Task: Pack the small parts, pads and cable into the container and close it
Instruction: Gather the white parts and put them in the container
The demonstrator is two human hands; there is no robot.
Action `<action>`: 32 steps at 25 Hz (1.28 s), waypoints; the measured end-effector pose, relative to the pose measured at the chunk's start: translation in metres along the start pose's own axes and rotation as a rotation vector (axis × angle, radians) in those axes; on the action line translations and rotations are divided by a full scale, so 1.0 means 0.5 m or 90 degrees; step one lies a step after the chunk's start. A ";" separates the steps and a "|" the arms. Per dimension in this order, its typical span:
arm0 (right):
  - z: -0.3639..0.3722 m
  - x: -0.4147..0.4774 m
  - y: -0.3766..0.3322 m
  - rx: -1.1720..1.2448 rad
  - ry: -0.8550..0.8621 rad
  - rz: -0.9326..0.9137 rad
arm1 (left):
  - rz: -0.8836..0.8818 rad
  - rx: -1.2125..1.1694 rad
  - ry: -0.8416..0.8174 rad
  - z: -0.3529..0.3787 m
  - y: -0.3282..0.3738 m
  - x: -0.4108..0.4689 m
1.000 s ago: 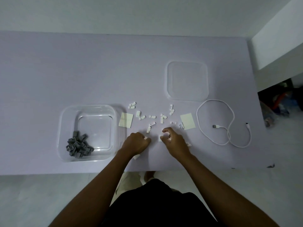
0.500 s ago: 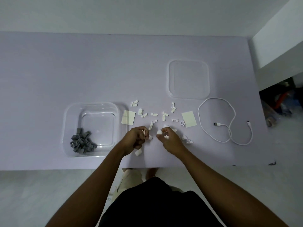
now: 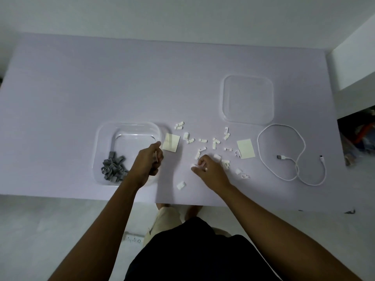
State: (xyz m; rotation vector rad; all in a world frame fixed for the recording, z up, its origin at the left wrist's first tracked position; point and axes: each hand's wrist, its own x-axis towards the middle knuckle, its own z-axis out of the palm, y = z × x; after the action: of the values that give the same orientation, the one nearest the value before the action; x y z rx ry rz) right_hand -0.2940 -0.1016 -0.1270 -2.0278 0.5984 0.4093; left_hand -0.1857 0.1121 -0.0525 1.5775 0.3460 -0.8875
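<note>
Fingers (image 3: 156, 161) of the left hand (image 3: 147, 166) were curled into a fist, a pale sliver showing between them, most likely one of the white parts (image 3: 203, 140). That hand hung over the right rim of the clear container (image 3: 97, 151). Over on the right hand (image 3: 212, 172), the fingers (image 3: 201, 163) were bent in too, pinching a couple of white bits at the tips, low over the counter (image 3: 101, 78).

Inside the container, a heap of grey parts (image 3: 113, 167) sat in the near left corner. The white parts lay scattered between the two pads, and one stray part (image 3: 181, 185) sat alone near the counter's front edge. The left pad (image 3: 171, 142) lay just beside the container's right wall, close to the left knuckles; the right pad (image 3: 246, 149) lay near the cable (image 3: 281, 157), which sprawled in a loose loop out to the right. Farther back, the clear lid (image 3: 248, 100) lay flat, well apart from the open container.
</note>
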 end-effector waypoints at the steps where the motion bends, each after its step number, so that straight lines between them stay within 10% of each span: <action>1: 0.008 -0.001 -0.003 -0.069 -0.019 -0.015 | 0.027 0.059 0.078 -0.013 -0.005 -0.001; 7: 0.037 0.005 -0.004 -0.225 -0.002 -0.054 | 0.035 0.430 0.155 -0.083 -0.078 0.044; 19: 0.038 0.011 -0.167 0.325 0.023 0.156 | 0.031 0.433 -0.038 -0.148 -0.060 0.038; 26: 0.120 0.028 -0.342 0.018 -0.091 -0.109 | 0.369 0.491 0.420 -0.284 -0.001 0.006; 32: 0.262 0.047 -0.369 -0.417 -0.225 -0.200 | 0.130 0.378 0.269 -0.357 -0.036 0.078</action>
State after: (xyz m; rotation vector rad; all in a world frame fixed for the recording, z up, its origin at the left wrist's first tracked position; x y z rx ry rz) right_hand -0.1766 0.0856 -0.0737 -2.5242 -0.0992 0.8263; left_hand -0.1108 0.2739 -0.0975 2.3147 0.2171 -0.5094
